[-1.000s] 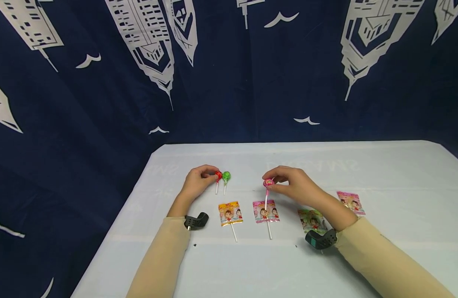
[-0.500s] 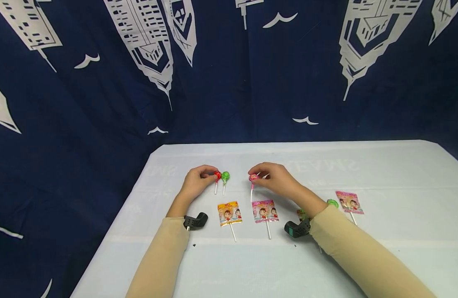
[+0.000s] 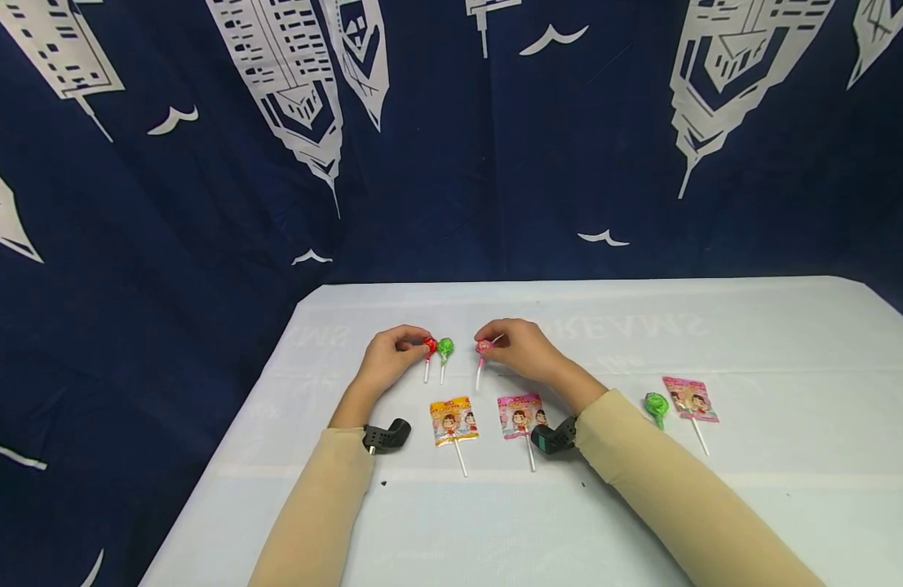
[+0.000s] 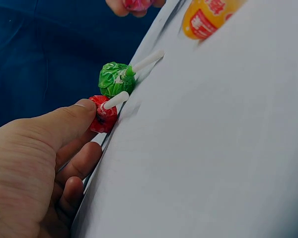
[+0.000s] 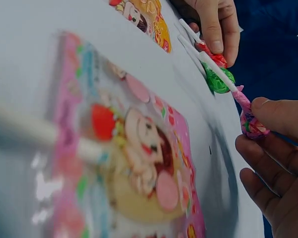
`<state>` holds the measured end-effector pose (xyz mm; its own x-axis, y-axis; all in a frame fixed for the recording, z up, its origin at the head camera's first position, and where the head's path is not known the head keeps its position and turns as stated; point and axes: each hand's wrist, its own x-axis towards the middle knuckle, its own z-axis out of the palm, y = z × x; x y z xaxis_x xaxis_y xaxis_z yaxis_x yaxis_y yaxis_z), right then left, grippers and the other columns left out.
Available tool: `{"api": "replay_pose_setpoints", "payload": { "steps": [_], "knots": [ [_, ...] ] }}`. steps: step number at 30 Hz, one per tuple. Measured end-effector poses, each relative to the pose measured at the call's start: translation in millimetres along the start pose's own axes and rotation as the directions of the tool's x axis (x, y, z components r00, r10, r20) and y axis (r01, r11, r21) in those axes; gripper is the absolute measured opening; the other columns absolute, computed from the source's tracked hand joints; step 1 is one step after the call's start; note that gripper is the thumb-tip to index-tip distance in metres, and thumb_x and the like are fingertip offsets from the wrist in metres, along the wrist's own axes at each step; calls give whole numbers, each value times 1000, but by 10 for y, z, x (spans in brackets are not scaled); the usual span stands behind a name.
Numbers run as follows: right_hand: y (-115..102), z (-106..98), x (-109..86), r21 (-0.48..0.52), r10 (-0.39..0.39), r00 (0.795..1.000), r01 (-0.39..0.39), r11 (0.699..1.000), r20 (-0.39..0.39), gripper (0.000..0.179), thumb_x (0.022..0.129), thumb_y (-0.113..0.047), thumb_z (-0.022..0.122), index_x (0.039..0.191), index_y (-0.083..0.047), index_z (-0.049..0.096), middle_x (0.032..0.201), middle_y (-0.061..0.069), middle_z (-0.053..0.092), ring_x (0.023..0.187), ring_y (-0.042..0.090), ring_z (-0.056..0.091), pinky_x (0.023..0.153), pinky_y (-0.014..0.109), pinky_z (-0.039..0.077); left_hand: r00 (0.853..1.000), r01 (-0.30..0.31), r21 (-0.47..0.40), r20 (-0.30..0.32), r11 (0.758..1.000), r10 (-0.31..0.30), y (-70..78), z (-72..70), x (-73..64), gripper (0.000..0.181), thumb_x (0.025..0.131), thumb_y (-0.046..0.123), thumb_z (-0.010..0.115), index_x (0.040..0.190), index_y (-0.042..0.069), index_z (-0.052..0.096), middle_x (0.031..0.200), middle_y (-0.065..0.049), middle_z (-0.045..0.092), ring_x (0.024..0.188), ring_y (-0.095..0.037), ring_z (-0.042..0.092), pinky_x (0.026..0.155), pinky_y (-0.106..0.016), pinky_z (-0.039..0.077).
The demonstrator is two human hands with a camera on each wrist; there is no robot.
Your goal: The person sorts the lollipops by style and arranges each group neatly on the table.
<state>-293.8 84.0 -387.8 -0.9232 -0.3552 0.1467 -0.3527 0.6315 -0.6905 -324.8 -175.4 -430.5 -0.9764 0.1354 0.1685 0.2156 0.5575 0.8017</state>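
Note:
My left hand [image 3: 389, 356] pinches the head of a red lollipop [image 4: 105, 115] between thumb and fingers, its white stick pointing toward me. Right beside it is a green lollipop [image 3: 445, 347], upright in line with the red one. My right hand [image 3: 523, 350] pinches a pink lollipop [image 5: 252, 124] by its wrapped head, stick downward, a short way right of the green one. In the right wrist view the pink lollipop's stick overlaps the green lollipop.
Nearer me lie an orange-packet lollipop [image 3: 454, 421] and a pink-packet lollipop [image 3: 520, 416], the latter partly under my right wrist strap [image 3: 554, 438]. Farther right are another green lollipop [image 3: 656, 405] and a second pink-packet lollipop [image 3: 690, 399]. A dark blue curtain [image 3: 451, 163] hangs behind the white table [image 3: 789, 359].
My right hand has moved left with the pink lollipop, toward the green and red ones. Its forearm now covers the green packet and uncovers the loose green lollipop. The left hand has stayed put.

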Motion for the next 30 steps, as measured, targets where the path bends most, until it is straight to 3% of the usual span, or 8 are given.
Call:
{"api": "replay_pose_setpoints", "payload": {
  "steps": [13, 30],
  "knots": [
    [-49, 145, 160, -2, 55, 998, -55, 998, -1, 24, 92, -18, 71, 114, -9, 73, 116, 9, 73, 99, 22, 62, 86, 35, 48, 1000, 9, -3, 0, 1000, -9, 12, 10, 2, 23, 88, 24, 76, 111, 21, 75, 110, -1, 75, 84, -14, 60, 76, -28, 45],
    [-108, 290, 264, -68, 70, 997, -71, 995, -14, 21, 93, -20, 70, 113, -12, 73, 110, 7, 73, 93, 20, 61, 88, 38, 48, 1000, 2, -14, 3, 1000, -1, 42, 2, -15, 24, 90, 22, 75, 113, 18, 74, 112, -4, 75, 83, -14, 59, 74, -28, 46]
  ]
}}
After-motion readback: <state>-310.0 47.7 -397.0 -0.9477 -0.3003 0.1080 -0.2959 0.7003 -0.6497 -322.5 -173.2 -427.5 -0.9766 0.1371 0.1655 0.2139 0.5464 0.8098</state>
